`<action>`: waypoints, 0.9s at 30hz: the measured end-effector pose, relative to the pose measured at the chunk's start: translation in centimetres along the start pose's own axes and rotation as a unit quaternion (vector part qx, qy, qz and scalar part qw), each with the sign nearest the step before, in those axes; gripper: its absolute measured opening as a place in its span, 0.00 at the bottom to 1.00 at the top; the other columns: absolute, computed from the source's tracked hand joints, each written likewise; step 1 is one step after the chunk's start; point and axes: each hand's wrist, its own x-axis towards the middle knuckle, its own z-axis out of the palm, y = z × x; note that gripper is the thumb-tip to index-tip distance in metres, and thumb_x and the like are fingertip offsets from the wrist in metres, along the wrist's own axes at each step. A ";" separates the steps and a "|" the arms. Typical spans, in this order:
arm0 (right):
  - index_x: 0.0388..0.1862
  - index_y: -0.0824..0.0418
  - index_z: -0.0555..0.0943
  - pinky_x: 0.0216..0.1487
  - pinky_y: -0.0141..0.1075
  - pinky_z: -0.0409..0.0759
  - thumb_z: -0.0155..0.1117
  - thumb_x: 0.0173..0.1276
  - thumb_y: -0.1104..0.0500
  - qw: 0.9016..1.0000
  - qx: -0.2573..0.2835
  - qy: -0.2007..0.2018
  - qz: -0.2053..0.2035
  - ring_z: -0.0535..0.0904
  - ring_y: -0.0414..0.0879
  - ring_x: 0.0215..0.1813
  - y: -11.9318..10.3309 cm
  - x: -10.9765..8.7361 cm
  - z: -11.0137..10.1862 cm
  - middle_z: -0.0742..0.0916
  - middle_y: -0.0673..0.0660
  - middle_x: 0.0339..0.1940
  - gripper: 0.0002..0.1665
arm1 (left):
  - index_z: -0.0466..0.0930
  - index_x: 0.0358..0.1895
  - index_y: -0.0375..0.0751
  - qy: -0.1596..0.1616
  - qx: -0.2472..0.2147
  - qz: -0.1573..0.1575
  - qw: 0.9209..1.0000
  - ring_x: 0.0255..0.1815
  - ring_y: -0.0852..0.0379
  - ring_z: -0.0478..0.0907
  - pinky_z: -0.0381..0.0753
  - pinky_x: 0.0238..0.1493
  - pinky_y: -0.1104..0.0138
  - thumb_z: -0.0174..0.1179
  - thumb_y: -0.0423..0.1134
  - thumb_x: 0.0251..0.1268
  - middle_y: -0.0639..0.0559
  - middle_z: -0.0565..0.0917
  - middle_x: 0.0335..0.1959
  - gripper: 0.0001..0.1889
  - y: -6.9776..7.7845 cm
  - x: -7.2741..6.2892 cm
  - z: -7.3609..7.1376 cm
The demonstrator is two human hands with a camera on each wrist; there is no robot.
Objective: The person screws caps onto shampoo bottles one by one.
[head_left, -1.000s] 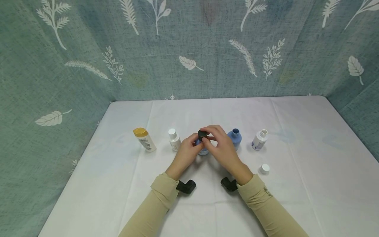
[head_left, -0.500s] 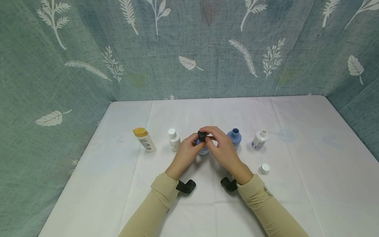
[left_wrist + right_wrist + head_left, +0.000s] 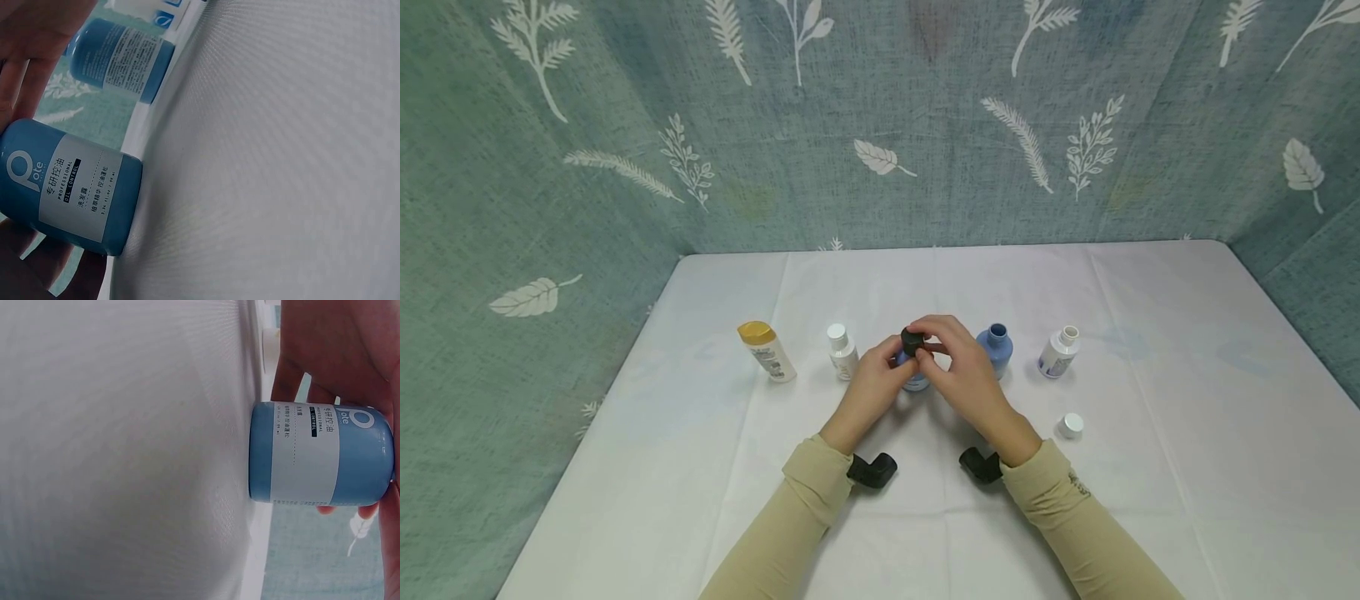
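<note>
We count two blue bottles (image 3: 996,352), two white bottles (image 3: 844,362), one cream bottle (image 3: 773,362), two white caps (image 3: 1071,426), one black cap (image 3: 912,340), one yellow cap (image 3: 756,332), one left hand (image 3: 872,381), one right hand (image 3: 966,371) and one worktop (image 3: 1187,400).

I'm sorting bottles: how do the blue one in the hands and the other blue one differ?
The held bottle has a black cap at its top; the other bottle is uncapped. The left hand grips the held bottle; the other bottle stands unheld. Both are blue and pale-labelled.

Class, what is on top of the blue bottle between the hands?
A black cap, pinched by the right hand. Fingers largely hide where it meets the bottle, so its fit cannot be seen.
</note>
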 end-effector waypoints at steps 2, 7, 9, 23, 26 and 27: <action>0.53 0.56 0.74 0.47 0.33 0.74 0.54 0.62 0.66 1.000 -0.001 -0.001 -0.003 0.70 0.40 0.55 -0.1 0.0 0.0 0.75 0.48 0.54 0.19 | 0.79 0.41 0.54 0.001 0.002 -0.001 1.000 0.39 0.62 0.73 0.73 0.41 0.65 0.58 0.43 0.55 0.60 0.79 0.39 0.09 0.0 0.0 0.0; 0.57 0.56 0.72 0.48 0.34 0.74 0.52 0.62 0.67 1.000 -0.014 -0.011 -0.015 0.70 0.40 0.56 -0.1 -0.1 -0.1 0.74 0.49 0.58 0.23 | 0.79 0.41 0.53 0.003 0.011 -0.005 1.000 0.40 0.62 0.73 0.72 0.43 0.64 0.58 0.43 0.55 0.60 0.79 0.39 0.10 0.1 -0.1 0.0; 0.58 0.55 0.72 0.48 0.34 0.73 0.51 0.63 0.67 0.999 -0.020 -0.016 -0.019 0.70 0.40 0.57 0.0 -0.1 -0.1 0.74 0.48 0.58 0.23 | 0.79 0.42 0.52 0.003 0.014 -0.005 1.000 0.41 0.62 0.73 0.72 0.44 0.64 0.58 0.44 0.55 0.59 0.79 0.40 0.10 0.1 -0.1 0.0; 0.53 0.56 0.75 0.48 0.32 0.73 0.54 0.62 0.66 1.000 -0.007 -0.007 -0.021 0.72 0.40 0.53 -0.1 0.0 -0.1 0.77 0.48 0.53 0.19 | 0.78 0.41 0.54 -0.001 0.005 -0.004 1.000 0.39 0.61 0.73 0.74 0.40 0.65 0.57 0.44 0.55 0.59 0.79 0.39 0.09 0.0 -0.1 0.0; 0.52 0.56 0.76 0.47 0.33 0.74 0.57 0.61 0.65 1.000 -0.008 -0.001 -0.023 0.72 0.41 0.52 -0.1 0.0 -0.1 0.77 0.48 0.51 0.18 | 0.79 0.40 0.54 -0.001 0.001 0.001 1.000 0.40 0.62 0.73 0.74 0.41 0.65 0.58 0.43 0.56 0.60 0.79 0.39 0.08 0.0 -0.1 0.0; 0.52 0.56 0.76 0.47 0.33 0.74 0.57 0.61 0.65 1.000 -0.008 0.001 -0.022 0.72 0.41 0.52 -0.1 0.0 0.0 0.77 0.49 0.51 0.18 | 0.79 0.40 0.54 -0.002 0.000 0.004 1.000 0.40 0.62 0.73 0.74 0.41 0.65 0.58 0.43 0.56 0.60 0.79 0.39 0.09 0.0 -0.1 0.0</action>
